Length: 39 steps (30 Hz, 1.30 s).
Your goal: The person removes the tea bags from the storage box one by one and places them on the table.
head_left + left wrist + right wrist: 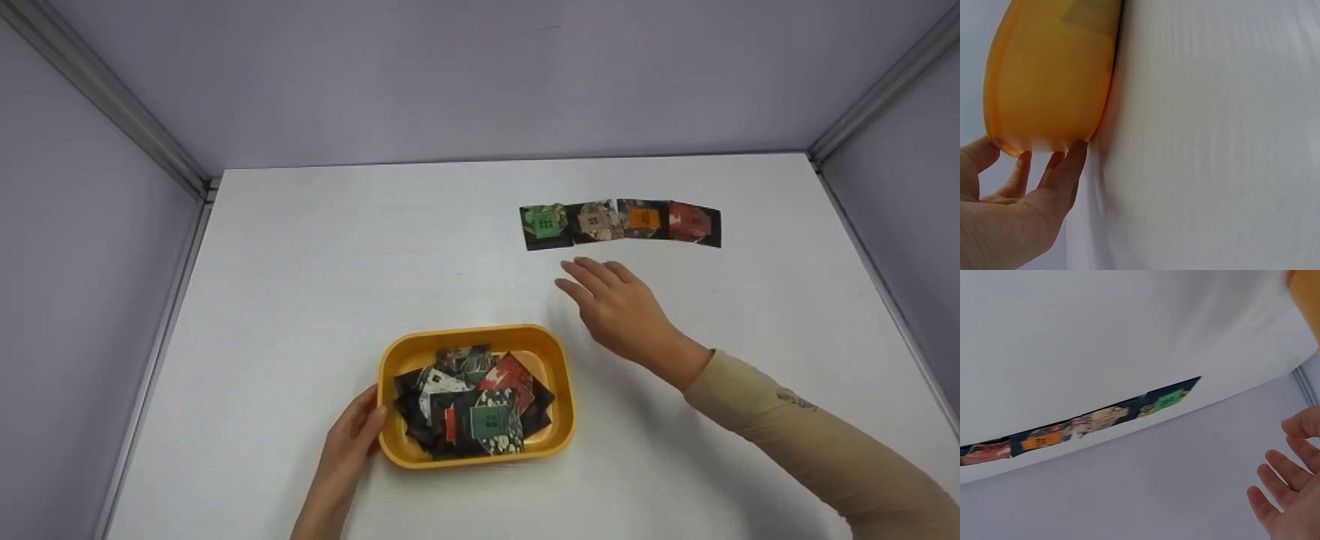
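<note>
Left wall: smooth, pale lilac panel (pixel 67 187) edged with grey metal strip, along the tabletop's left edge.
Tabletop: flat, white, lightly glossy (pixel 315 255); it carries everything here.
Left hand: at the tray's left end (pixel 346 439); thumb at the rim, the other fingers bent lightly against the outer wall, so the tray is held between them.
Tray: yellow plastic, smooth, an oblong with rounded corners and a raised rim (pixel 480 330); in the left wrist view its wall looks amber and partly see-through. It sits about midway between the tabletop's left and right edges, well in from the far edge.
Loose cards: thin, squarish, mostly dark, in an uneven overlapping heap inside the tray (pixel 469 412). The front one has a green label and white-speckled print, with a small red patch beside it; a mostly white one and a red one show behind.
Row: four thin, printed squares lying flat near the tabletop's far edge, right of its middle, side by side and slightly crooked: green card (pixel 546 226), beige card (pixel 595 221), orange card (pixel 643 218), red card (pixel 694 223).
Right hand: above the tabletop, just in front of the row (pixel 619 307); fingers spread and loosely bent, holding nothing.
Sleeve: beige cloth, softly creased, with small dark lettering (pixel 787 420).
</note>
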### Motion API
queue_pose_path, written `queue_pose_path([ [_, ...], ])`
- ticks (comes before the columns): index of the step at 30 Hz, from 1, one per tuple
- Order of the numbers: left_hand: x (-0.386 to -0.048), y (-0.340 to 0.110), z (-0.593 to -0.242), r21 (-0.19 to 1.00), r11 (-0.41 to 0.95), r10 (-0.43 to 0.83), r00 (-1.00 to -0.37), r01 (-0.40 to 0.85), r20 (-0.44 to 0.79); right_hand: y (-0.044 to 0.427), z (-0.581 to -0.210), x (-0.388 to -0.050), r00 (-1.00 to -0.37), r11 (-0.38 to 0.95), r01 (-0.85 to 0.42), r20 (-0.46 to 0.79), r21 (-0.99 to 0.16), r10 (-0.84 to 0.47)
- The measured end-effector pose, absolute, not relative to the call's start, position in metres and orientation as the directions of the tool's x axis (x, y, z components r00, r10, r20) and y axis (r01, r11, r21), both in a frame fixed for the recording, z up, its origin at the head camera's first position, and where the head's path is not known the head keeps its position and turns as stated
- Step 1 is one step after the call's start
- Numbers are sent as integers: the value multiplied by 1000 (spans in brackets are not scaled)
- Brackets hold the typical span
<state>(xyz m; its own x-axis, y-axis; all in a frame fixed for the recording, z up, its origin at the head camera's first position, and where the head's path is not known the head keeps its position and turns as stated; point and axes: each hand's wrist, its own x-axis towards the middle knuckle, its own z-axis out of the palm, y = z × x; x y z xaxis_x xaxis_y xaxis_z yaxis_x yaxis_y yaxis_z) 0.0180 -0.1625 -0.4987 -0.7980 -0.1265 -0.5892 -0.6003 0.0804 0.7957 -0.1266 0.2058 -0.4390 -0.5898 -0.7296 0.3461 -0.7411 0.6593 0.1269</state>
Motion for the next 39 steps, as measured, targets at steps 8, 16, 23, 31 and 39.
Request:
queue_pose_path([
  [8, 17, -162, -499, 796, 76, -121, -798, -600, -590, 172, -430, -99, -342, 385, -914, 266, 131, -901],
  [16, 18, -162, -500, 795, 87, -118, -798, -601, -591, 140, -427, -80, -87, 122, -953, 134, 278, -987],
  [23, 18, -162, -500, 797, 79, -113, -800, -599, -590, 124, -432, -69, 60, -43, -949, 46, 314, -997],
  [31, 17, -162, -500, 794, 80, -114, -797, -602, -593, 120, -439, -62, 38, -59, -958, -80, 279, -996],
  [39, 16, -162, -501, 798, 88, -121, -802, -596, -585, 119, -450, -64, 62, -97, -958, -135, 271, -989],
])
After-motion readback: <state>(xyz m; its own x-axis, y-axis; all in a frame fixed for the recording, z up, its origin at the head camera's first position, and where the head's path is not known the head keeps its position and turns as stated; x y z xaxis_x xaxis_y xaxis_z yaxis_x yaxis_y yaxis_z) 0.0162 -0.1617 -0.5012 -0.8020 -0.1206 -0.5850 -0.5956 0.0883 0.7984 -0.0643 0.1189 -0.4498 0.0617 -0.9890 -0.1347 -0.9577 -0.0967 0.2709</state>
